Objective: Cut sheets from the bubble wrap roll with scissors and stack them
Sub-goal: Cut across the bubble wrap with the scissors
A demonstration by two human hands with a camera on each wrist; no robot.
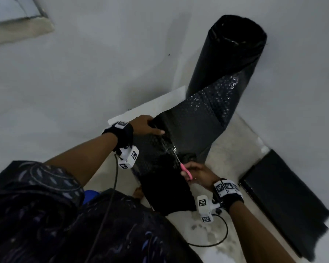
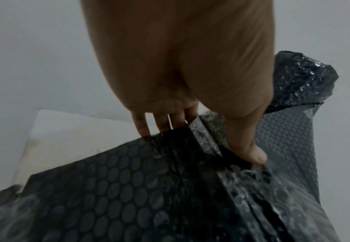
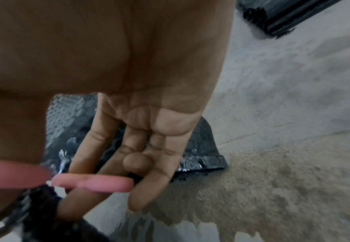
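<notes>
A tall black bubble wrap roll (image 1: 234,54) stands upright in the corner, its loose sheet (image 1: 194,122) stretched out toward me. My left hand (image 1: 150,126) pinches the sheet's upper edge, thumb (image 2: 250,152) on top, fingers (image 2: 161,122) behind the wrap (image 2: 128,188). My right hand (image 1: 196,173) grips pink-handled scissors (image 1: 184,168), whose blades sit in the sheet partway across it. In the right wrist view the pink handle (image 3: 93,181) lies across my fingers (image 3: 149,180). A stack of cut black sheets (image 1: 285,196) lies on the floor to the right.
Grey walls meet in the corner behind the roll. A white board (image 1: 156,105) lies on the floor under the sheet's far edge. The concrete floor (image 1: 226,145) is stained. Cables (image 1: 217,242) run from my wrist cameras. My dark patterned clothing fills the lower left.
</notes>
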